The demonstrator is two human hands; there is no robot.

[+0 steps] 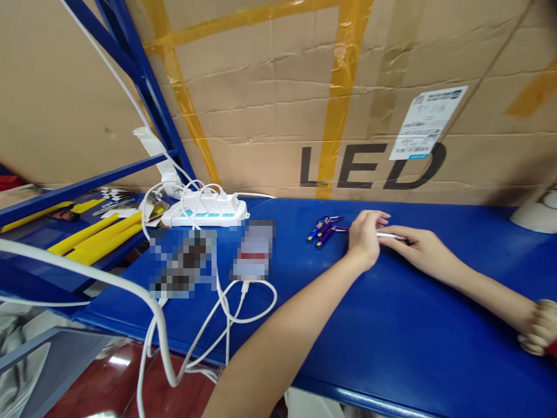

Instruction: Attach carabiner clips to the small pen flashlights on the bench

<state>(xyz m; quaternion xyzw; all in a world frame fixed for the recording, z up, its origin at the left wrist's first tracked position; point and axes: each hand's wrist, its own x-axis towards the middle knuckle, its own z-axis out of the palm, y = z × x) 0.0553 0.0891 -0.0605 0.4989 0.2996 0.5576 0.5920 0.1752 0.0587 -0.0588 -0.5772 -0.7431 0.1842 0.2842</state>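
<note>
- Pinching a slim silver rod (389, 235) right of frame centre with our right hand (415, 245).
- Our left hand (366, 239) curls at the rod's left end; we cannot tell its grip.
- Mini flashlights (325, 231) lie near frame centre.

Blue tabletop (413, 348) bearing power strip (204, 219); phone (253, 247); small cylinders (324, 233)
</note>
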